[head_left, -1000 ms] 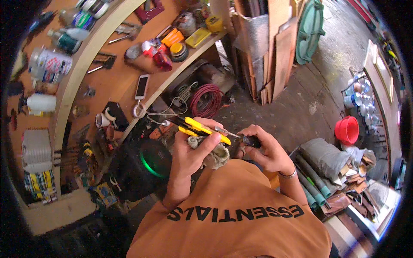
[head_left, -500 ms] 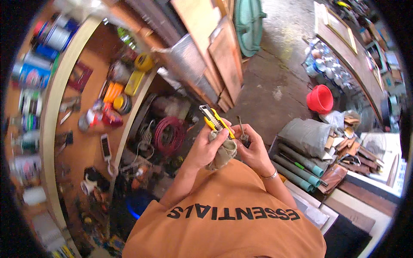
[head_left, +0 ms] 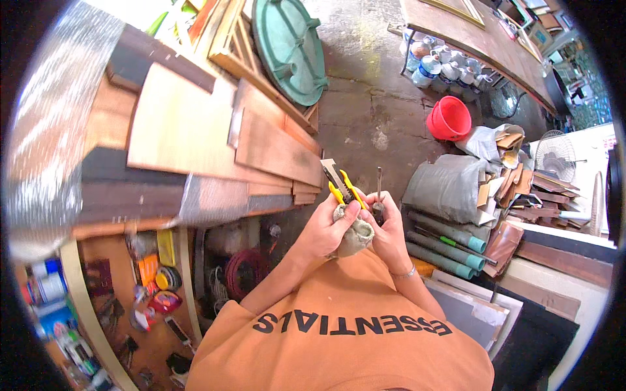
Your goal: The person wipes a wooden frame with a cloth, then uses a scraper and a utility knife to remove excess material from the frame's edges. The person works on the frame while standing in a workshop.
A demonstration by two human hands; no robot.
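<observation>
In front of my chest, my left hand [head_left: 321, 229] is closed around a yellow-and-black utility knife [head_left: 340, 184] and a crumpled grey-green cloth [head_left: 356, 238]. The knife's metal end points up and away from me. Close beside it, my right hand [head_left: 392, 236] is closed on a screwdriver [head_left: 379, 181], its thin shaft upright and its dark handle mostly hidden by the fingers. The two hands nearly meet at the cloth and the knife's lower end.
Wooden boards [head_left: 189, 124] are stacked at left, above a shelf [head_left: 75, 274] of cans and tools. A green round lid [head_left: 290, 52] leans behind them. To the right are a red bucket [head_left: 448, 118], grey rolls [head_left: 443, 257], a wrapped bundle [head_left: 443, 189] and a table [head_left: 482, 39].
My view has swung to the right, so the shelf sits lower left and more boards show. Both hands keep their tools; the knife and screwdriver have shifted slightly right in view.
</observation>
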